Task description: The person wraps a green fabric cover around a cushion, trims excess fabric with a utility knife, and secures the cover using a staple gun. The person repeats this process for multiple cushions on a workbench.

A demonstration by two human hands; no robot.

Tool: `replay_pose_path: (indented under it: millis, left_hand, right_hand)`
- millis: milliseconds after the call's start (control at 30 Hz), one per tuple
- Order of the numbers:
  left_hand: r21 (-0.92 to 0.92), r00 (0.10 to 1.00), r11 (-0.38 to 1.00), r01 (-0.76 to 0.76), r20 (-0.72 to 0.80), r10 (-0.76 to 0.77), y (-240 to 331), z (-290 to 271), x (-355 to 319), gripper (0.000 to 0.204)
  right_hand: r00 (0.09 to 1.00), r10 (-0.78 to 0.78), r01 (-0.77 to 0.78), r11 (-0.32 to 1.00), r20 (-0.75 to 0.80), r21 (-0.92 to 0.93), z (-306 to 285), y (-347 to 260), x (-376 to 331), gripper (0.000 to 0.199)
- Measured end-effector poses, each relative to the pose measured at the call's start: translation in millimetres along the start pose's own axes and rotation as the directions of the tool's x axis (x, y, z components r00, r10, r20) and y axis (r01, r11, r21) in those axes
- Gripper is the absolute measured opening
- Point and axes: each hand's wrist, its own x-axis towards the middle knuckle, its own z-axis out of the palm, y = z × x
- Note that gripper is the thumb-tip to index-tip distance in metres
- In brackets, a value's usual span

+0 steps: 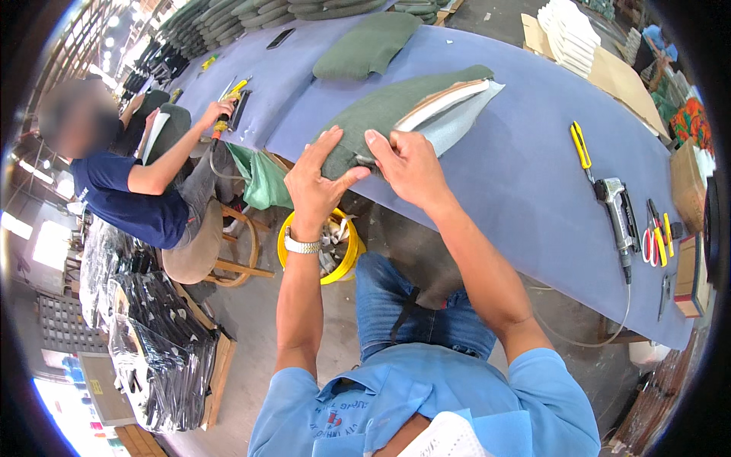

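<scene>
Here, cushion: a dark green fabric seat cushion [381, 114] lies tilted at the near edge of the table, its far end open, with a pale board and grey lining showing there.
Left hand: the left hand [316, 183] is spread, palm down, over the cushion's near corner, fingers pressing into the green cloth and the thumb reaching toward the other hand; a metal wristwatch [302, 245] sits on its wrist.
Right hand: the right hand [409, 164] is curled, fingertips pinching the fabric edge just beside the left thumb; whether something small is held under them is hard to say.
Table: a long worktable [518, 175] covered in blue-violet cloth runs from the upper left to the right edge.
On the table: a second green cushion [365, 46] lies further back; to the right, well apart from the hands, lie a yellow-handled cutter [580, 145], a pneumatic stapler [618, 217] with its hose, and red-handled scissors [649, 244].
Under the table: a yellow bucket [335, 247] stands on the concrete floor near the person's knee.
Room: a workshop, with stacks of green cushions at the back and black parts wrapped in clear film [152, 335] at the left.
Co-worker: a seated person in a dark blue shirt [129, 202] holds a yellow tool [228, 103] at the table's far left.
</scene>
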Motion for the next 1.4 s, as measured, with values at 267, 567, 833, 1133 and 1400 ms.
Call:
replay_pose_path:
  millis: [267,567,833,1133,1400]
  left_hand:
    - [-0.322,0.910,0.882,0.343,-0.118,-0.397,-29,29,-18,0.050]
    - [-0.342,0.969,0.932,0.122,-0.160,-0.186,-36,21,-17,0.040]
    - [-0.261,0.986,0.961,0.090,-0.111,-0.122,-38,12,-10,0.033]
    - [-0.369,0.981,0.928,0.041,-0.159,-0.107,-38,17,-14,0.031]
    - [-0.373,0.986,0.928,0.010,-0.153,-0.072,-27,27,-35,0.039]
  right_hand:
    - [0.992,0.065,-0.073,0.995,0.108,0.071,45,29,58,0.056]
    - [0.946,0.210,-0.262,0.943,0.246,0.207,51,15,60,0.050]
    - [0.938,0.203,-0.261,0.947,0.281,0.187,50,-5,73,0.045]
    - [0.939,0.213,-0.265,0.949,0.271,0.170,47,-8,71,0.045]
    - [0.957,0.165,-0.212,0.960,0.238,0.186,32,4,26,0.046]
